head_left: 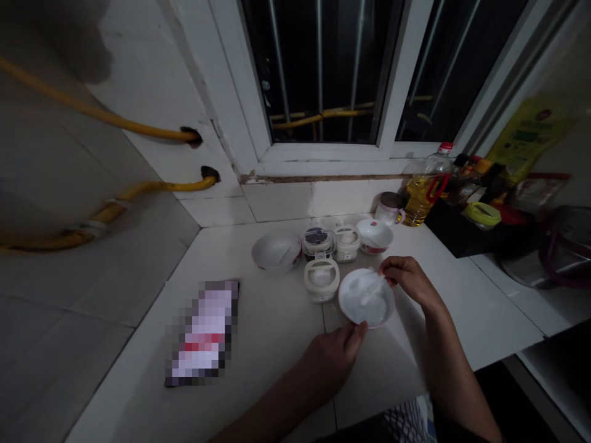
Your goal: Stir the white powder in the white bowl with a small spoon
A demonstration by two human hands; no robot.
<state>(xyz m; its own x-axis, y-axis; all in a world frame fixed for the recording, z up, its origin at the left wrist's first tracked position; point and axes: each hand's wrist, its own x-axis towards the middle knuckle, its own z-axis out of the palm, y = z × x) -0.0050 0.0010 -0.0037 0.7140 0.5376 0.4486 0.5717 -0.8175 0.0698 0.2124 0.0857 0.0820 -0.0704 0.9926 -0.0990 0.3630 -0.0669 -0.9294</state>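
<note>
My left hand (335, 354) reaches in from below, its thumb and fingers pinched on the near rim of a white bowl (345, 311). Inside the bowl is something pale and whitish; I cannot tell whether it is liquid or powder. My right hand (409, 277) is closed on the handle of a whitish spoon (373, 292), slightly blurred, whose lower end is in the bowl. Just left of the bowl stands a lidded seasoning jar (322, 280). Behind it are a jar with dark contents (317, 240) and another pale jar (346, 243).
A larger white bowl (272, 252) with a utensil in it stands back left, a flowered bowl (375, 237) back right. An oil bottle (418, 200) and a lidded cup (389, 209) stand by the wall. A pixelated phone-like object (205, 335) lies left. A metal pot (530, 258) is far right.
</note>
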